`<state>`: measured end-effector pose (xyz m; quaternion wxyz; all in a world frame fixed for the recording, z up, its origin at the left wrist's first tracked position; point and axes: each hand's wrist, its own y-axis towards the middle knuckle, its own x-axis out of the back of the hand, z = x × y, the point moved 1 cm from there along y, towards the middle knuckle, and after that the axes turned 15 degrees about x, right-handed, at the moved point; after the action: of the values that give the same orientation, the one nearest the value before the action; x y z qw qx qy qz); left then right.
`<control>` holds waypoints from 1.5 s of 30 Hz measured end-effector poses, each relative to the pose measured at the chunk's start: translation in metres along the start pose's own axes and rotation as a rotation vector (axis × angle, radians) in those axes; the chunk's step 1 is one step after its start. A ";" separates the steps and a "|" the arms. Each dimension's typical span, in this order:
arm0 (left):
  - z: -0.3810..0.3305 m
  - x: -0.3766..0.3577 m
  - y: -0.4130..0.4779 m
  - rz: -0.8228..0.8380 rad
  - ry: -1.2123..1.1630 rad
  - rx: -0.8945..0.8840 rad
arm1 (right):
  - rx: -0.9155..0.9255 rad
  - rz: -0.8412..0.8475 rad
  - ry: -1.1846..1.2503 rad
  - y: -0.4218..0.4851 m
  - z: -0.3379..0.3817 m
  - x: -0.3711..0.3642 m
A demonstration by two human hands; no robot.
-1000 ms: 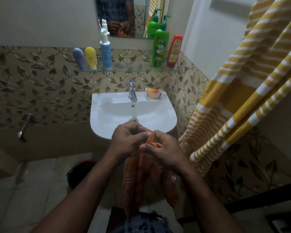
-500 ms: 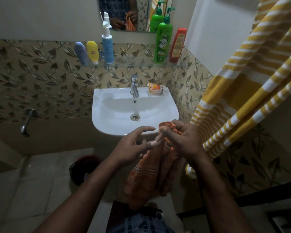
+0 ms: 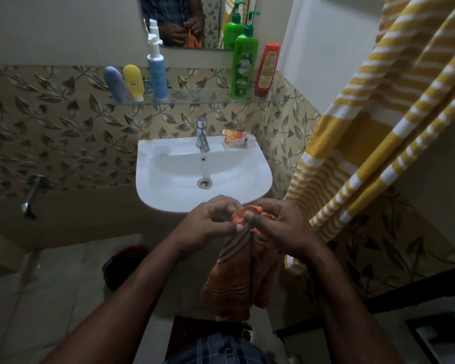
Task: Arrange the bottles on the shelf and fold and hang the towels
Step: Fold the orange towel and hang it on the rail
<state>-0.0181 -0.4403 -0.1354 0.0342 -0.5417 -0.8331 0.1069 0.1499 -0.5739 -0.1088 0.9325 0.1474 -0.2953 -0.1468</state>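
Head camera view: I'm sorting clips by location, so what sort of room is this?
Most likely a small home bathroom. A white wash basin with a tap hangs on leaf-patterned tiles, a glass shelf of toiletry bottles sits below a mirror, and both hands hold an orange towel.

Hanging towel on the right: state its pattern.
Yellow with white stripes, clearest in the head view.

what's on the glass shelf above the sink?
On the glass shelf: grey-blue tube, yellow tube, blue pump bottle at left; green pump bottle and red bottle at right. Anything behind the bottles is hidden.
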 end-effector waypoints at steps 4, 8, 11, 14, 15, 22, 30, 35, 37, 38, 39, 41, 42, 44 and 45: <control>0.006 0.000 0.000 0.116 -0.028 0.080 | -0.008 -0.129 0.072 -0.001 0.002 0.005; 0.019 -0.004 0.012 0.053 0.166 0.142 | -0.046 -0.348 0.093 0.002 -0.006 0.020; 0.024 0.004 0.013 -0.175 0.063 0.119 | -0.122 -0.302 0.127 0.001 -0.011 0.029; 0.015 0.012 0.009 -0.343 -0.089 0.048 | -0.132 0.000 -0.022 -0.004 -0.014 0.027; 0.010 0.012 0.008 -0.362 -0.077 0.028 | -0.132 0.082 -0.135 -0.006 -0.014 0.025; -0.017 -0.010 0.006 -0.281 0.231 -0.110 | -0.076 0.093 -0.218 0.008 0.004 -0.008; -0.005 0.003 0.002 -0.014 -0.052 0.135 | -0.028 -0.394 0.206 0.015 0.012 0.003; 0.005 0.007 0.001 -0.222 -0.032 0.119 | -0.077 -0.520 0.374 0.019 0.001 0.026; -0.002 0.015 0.001 -0.353 -0.098 0.055 | -0.059 -0.348 0.290 0.015 -0.007 0.032; -0.004 0.019 0.002 -0.377 -0.097 0.025 | -0.049 -0.260 0.232 0.013 -0.009 0.032; -0.008 0.020 0.001 -0.375 -0.086 -0.003 | -0.050 -0.191 0.184 0.012 -0.011 0.031; -0.014 0.021 0.001 -0.350 0.000 -0.027 | -0.052 -0.071 0.084 0.013 -0.010 0.024; -0.017 0.019 0.001 -0.342 0.072 -0.028 | -0.037 0.009 0.015 0.015 -0.008 0.019; -0.021 0.009 0.001 -0.315 0.170 -0.055 | -0.019 0.160 -0.071 0.018 -0.001 0.001; -0.024 0.003 0.001 -0.297 0.160 -0.070 | -0.006 0.176 -0.102 0.019 0.002 -0.007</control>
<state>-0.0141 -0.4342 -0.1127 0.0972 -0.4202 -0.9018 0.0281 0.1470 -0.5542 -0.1037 0.9260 0.1106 -0.3537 -0.0723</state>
